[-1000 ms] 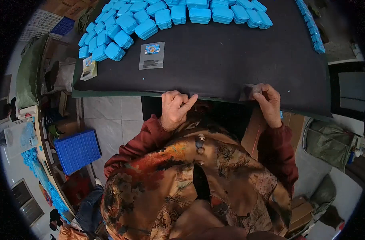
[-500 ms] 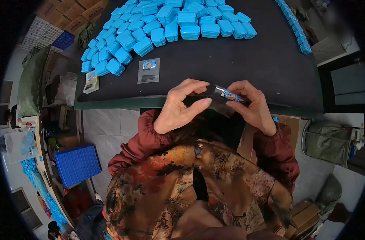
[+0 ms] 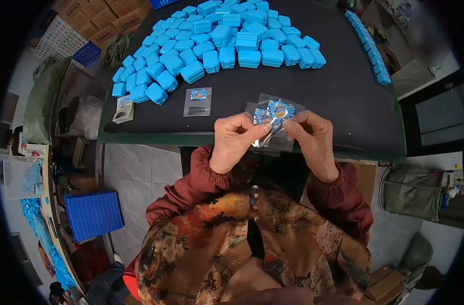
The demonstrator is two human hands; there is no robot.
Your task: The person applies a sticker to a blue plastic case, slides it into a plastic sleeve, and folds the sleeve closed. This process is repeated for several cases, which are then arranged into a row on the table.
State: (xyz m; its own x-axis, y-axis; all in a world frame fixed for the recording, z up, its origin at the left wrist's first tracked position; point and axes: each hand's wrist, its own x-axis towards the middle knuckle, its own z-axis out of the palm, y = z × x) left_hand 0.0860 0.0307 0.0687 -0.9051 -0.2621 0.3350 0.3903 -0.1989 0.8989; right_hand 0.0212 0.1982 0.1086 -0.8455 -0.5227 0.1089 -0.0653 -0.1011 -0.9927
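Near the front edge of the dark table (image 3: 333, 112), my left hand (image 3: 237, 140) pinches the left side of some clear plastic bags with blue printed labels (image 3: 281, 109). My right hand (image 3: 313, 140) has its thumb and fingers closed on their right side. The bags overlap, and their exact number is unclear. To the left, one flat clear bag with a blue label (image 3: 198, 95) lies on the table. A small stack of labelled cards or bags (image 3: 123, 109) is at the table's left edge. Many light blue cases (image 3: 221, 35) are heaped beyond my hands.
A row of blue cases (image 3: 369, 46) runs along the table's right edge. A blue crate (image 3: 94, 215) stands at the lower left, cardboard boxes (image 3: 92, 23) at the upper left. Part of another person (image 3: 107, 284) shows at the bottom left.
My left hand, empty and open before, has closed on the bags. My right hand has moved left, and the labels now face up, spread between both hands. The view has shifted slightly.
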